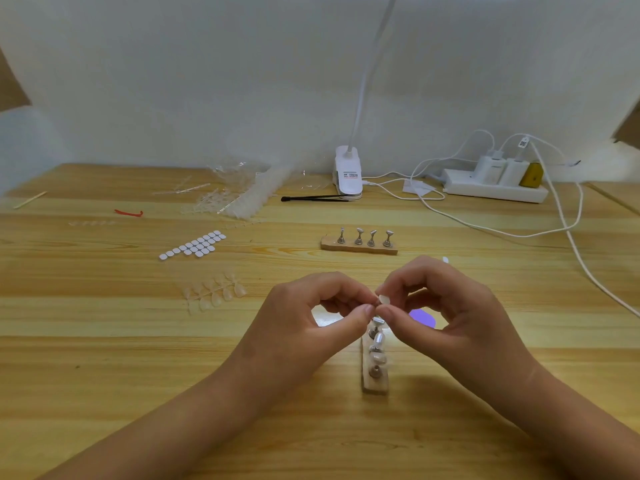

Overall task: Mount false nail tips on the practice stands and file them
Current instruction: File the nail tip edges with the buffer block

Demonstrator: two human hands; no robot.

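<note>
My left hand (304, 323) and my right hand (450, 313) meet fingertip to fingertip above a wooden base (375, 384) that carries a row of metal practice stands (375, 370), two of them bearing pale nail tips. Between the fingertips sits a small whitish oval piece (383, 299); both hands pinch at it. A second wooden base with metal stands (360, 241) lies farther back, its holders bare. A sprig of clear nail tips (214, 292) lies left of my hands. A sheet of white adhesive pads (195, 245) lies beyond it.
A heap of clear nail-tip sprigs and plastic wrap (239, 195) sits at the back. Black tweezers (315, 198) lie by a white clip lamp (348, 174). A power strip with chargers (495, 183) and white cables (568, 230) fill the right. A purple object (422, 318) lies under my right hand.
</note>
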